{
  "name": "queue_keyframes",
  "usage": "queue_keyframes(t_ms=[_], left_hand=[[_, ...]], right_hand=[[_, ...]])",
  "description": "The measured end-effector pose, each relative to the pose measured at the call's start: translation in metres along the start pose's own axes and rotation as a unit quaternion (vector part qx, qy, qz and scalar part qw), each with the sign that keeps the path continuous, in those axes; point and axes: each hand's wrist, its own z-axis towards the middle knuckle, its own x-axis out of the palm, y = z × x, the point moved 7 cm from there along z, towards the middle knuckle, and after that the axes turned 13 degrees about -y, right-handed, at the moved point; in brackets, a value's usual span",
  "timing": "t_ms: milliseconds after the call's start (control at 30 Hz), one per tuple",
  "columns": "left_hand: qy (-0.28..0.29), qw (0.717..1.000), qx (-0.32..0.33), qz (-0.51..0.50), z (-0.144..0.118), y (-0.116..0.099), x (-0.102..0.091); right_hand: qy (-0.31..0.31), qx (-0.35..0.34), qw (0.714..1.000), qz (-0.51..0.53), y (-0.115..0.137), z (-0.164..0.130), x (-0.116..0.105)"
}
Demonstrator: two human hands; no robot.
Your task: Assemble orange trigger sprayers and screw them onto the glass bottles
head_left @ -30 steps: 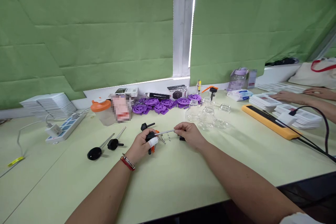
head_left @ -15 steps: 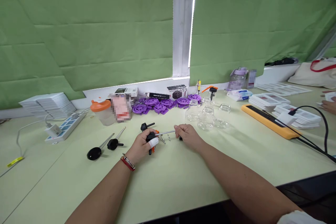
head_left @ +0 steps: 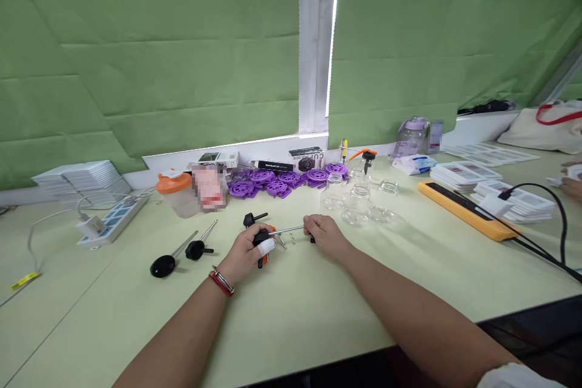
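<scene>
My left hand (head_left: 245, 253) grips a black and orange pump head (head_left: 262, 239) with a thin metal rod (head_left: 287, 230) sticking out to the right; one finger has white tape on it. My right hand (head_left: 325, 235) pinches the far end of that rod, and a small black piece (head_left: 313, 240) lies under its fingers. A few tiny metal parts (head_left: 291, 240) lie on the table between my hands. Another black knob (head_left: 253, 219) sits just behind my left hand.
Two black-knobbed rods (head_left: 175, 256) lie left of my hands. Clear glass jars (head_left: 359, 203), purple discs (head_left: 282, 182), an orange-lidded cup (head_left: 176, 193) and a power strip (head_left: 111, 221) stand behind. A yellow bar (head_left: 468, 211), card stacks (head_left: 518, 203) and another person's hand (head_left: 571, 185) are at right.
My hands stay on the rod, the right one closing tighter onto its end. The other person's hands have drawn back from the card stacks to the right edge.
</scene>
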Motion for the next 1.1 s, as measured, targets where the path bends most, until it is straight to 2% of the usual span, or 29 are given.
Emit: queue_keyframes(t_ms=[167,400,600,900,1100], left_hand=[[-0.005,1.000,-0.005,-0.009,0.0006,0.0008,-0.0022],[-0.005,1.000,-0.012,-0.015,0.0002,-0.0026,-0.0010],[-0.006,1.000,-0.011,-0.016,-0.0002,-0.0023,-0.0021],[-0.006,1.000,-0.005,-0.009,-0.0002,-0.0030,-0.0020],[-0.007,1.000,-0.003,-0.005,-0.0004,-0.0035,-0.0027]], right_hand=[[0.011,-0.016,0.998,0.062,0.0044,-0.0016,0.0011],[0.014,-0.002,1.000,0.012,0.0055,-0.0023,0.0005],[0.016,-0.005,0.997,0.076,0.0018,-0.0011,0.0022],[0.014,-0.008,1.000,0.014,0.0052,-0.0023,0.0003],[0.019,-0.015,0.998,0.060,0.0056,-0.0028,0.0008]])
